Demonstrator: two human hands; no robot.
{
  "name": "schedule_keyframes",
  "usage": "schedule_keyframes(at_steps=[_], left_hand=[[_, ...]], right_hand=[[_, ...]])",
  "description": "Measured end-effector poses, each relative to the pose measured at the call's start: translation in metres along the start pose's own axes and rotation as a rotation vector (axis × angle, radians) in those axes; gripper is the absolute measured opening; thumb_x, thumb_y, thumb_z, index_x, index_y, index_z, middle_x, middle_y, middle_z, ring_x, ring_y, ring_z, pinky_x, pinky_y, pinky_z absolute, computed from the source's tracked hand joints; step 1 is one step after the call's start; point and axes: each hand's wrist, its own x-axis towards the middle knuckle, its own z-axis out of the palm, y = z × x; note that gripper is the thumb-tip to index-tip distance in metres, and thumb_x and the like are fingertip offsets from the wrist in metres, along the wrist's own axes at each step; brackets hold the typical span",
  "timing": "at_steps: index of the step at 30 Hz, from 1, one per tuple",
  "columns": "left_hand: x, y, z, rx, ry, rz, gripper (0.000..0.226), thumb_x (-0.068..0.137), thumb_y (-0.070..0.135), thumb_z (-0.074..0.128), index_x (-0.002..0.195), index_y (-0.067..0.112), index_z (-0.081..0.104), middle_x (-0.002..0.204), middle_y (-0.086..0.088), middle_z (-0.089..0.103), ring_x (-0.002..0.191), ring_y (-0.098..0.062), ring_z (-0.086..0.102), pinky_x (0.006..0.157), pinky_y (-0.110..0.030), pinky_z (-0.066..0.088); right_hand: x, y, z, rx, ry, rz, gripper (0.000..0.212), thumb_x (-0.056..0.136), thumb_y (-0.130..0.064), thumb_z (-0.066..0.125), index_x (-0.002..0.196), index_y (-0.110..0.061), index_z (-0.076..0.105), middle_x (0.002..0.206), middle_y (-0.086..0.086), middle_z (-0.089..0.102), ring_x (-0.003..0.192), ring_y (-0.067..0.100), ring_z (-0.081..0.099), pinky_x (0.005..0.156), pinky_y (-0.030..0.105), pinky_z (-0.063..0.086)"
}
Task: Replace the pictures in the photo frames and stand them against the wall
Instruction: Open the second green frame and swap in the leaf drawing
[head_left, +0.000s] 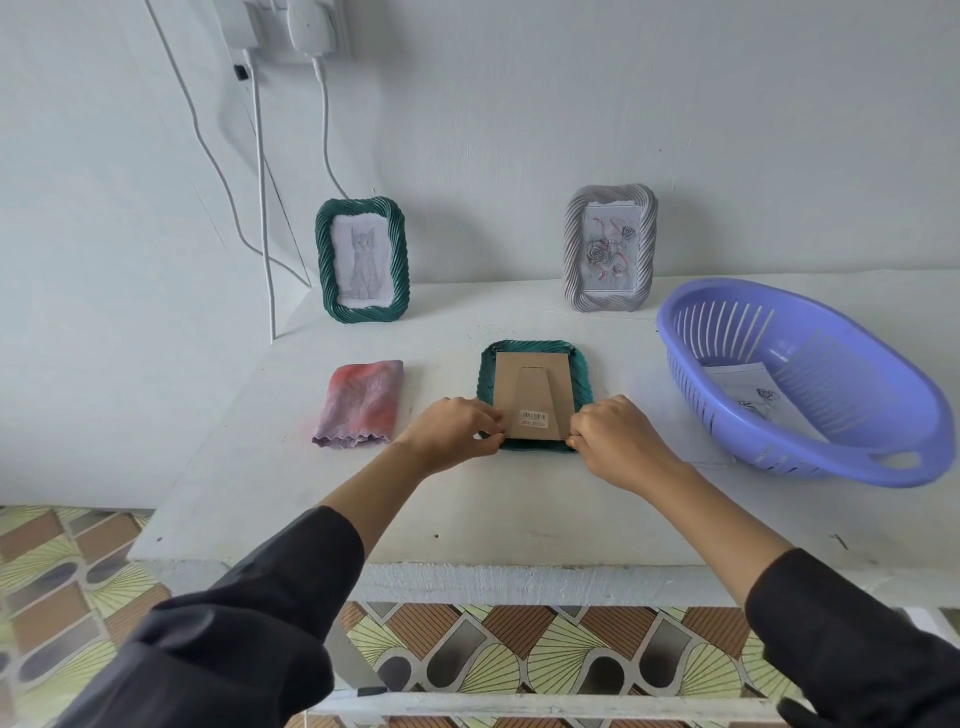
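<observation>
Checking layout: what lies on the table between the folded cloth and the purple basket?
The face-down green frame, both hands at its near corners; head view.

White painted table (291, 499) set against a plain white wall (623, 104), with wall sockets (283, 31) at upper left feeding white cables (260, 171) that hang behind the table's far edge, above a floor (57, 582) patterned in brown, grey and yellow-green fan shapes.
</observation>
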Motion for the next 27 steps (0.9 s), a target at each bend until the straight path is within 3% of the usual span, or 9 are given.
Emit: schedule_keyframes(at_steps=[5,13,17,23,25,27], left_hand=[[0.000,-0.002,0.002,-0.033,0.019,-0.011,0.027,0.093,0.031,0.052,0.108,0.021,0.071,0.132,0.008,0.059,0.117,-0.008,0.056,0.088,-0.020,0.038],[0.000,-0.005,0.001,-0.160,0.070,-0.019,0.015,0.083,0.026,0.068,0.090,0.015,0.076,0.096,-0.001,0.068,0.085,-0.018,0.062,0.070,-0.020,0.040],[0.000,-0.004,0.002,-0.138,0.081,-0.029,0.017,0.085,0.027,0.065,0.092,0.015,0.075,0.098,0.000,0.070,0.083,-0.016,0.061,0.061,-0.012,0.031],[-0.003,0.000,0.004,-0.086,0.087,-0.025,0.022,0.090,0.027,0.058,0.093,0.011,0.074,0.106,-0.001,0.065,0.092,-0.018,0.060,0.064,-0.015,0.026],[-0.003,0.001,0.003,-0.065,0.072,-0.021,0.024,0.091,0.026,0.056,0.093,0.009,0.073,0.106,-0.002,0.064,0.092,-0.020,0.059,0.065,-0.018,0.028],[-0.003,0.003,0.002,-0.033,0.049,-0.014,0.025,0.092,0.025,0.053,0.094,0.008,0.072,0.108,-0.003,0.063,0.092,-0.022,0.059,0.067,-0.019,0.031]], right_hand=[[-0.002,0.000,-0.001,0.060,0.027,0.049,0.029,0.094,-0.025,0.048,0.079,-0.005,0.063,0.085,0.009,0.068,0.081,0.028,0.059,0.079,0.029,0.035],[-0.004,0.000,-0.006,0.178,0.056,0.094,0.023,0.091,-0.025,0.055,0.088,-0.008,0.070,0.092,0.006,0.069,0.085,0.025,0.060,0.077,0.026,0.035],[-0.006,-0.001,-0.007,0.208,0.068,0.113,0.024,0.091,-0.026,0.055,0.090,-0.010,0.073,0.092,0.003,0.072,0.085,0.024,0.062,0.080,0.026,0.038],[-0.006,-0.003,-0.008,0.195,0.065,0.145,0.026,0.091,-0.024,0.054,0.087,-0.006,0.073,0.089,0.004,0.073,0.084,0.025,0.063,0.078,0.027,0.040],[-0.005,-0.005,-0.008,0.117,0.030,0.156,0.031,0.092,-0.024,0.052,0.078,0.002,0.063,0.077,0.007,0.067,0.076,0.028,0.057,0.073,0.027,0.036],[-0.004,-0.009,-0.010,0.043,-0.011,0.157,0.033,0.094,-0.023,0.048,0.067,-0.004,0.050,0.068,0.007,0.054,0.068,0.027,0.044,0.071,0.028,0.031]])
